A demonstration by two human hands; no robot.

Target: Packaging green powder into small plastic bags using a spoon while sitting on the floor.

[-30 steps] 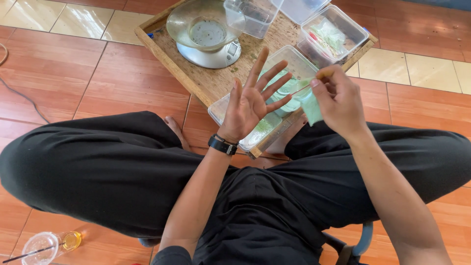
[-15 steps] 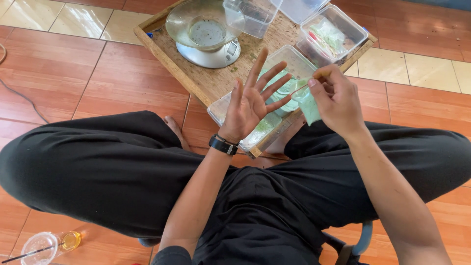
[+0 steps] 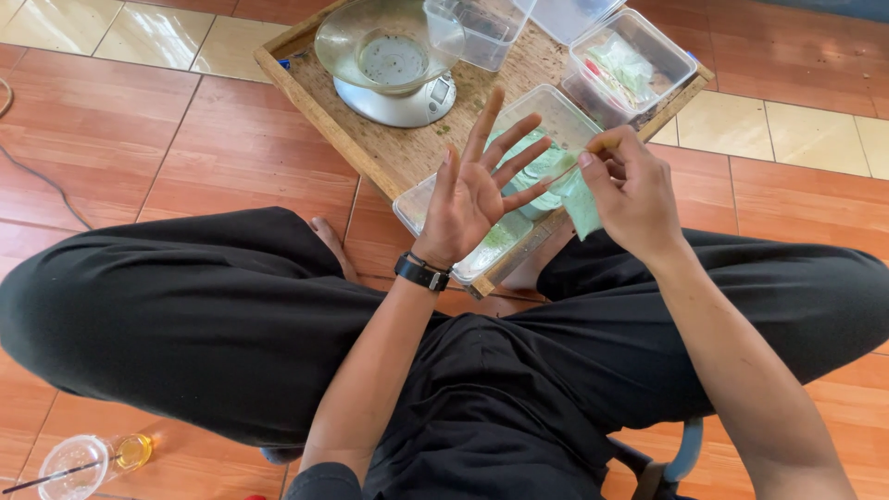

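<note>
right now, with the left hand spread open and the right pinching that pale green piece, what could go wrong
1. The pale green piece hangs limp from the right hand, pinched only at its top; it might slip onto the dark trousers.
2. The left hand hovers over the clear container at the wooden tray edge; a bump could tip it off.
3. The glass bowl sits on a small scale close by and could be knocked.

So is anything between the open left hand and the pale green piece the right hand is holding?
Nothing visible: the left hand is spread open, and the pale green piece pinched by the right hand sits just off its fingertips, above the clear container.
</note>
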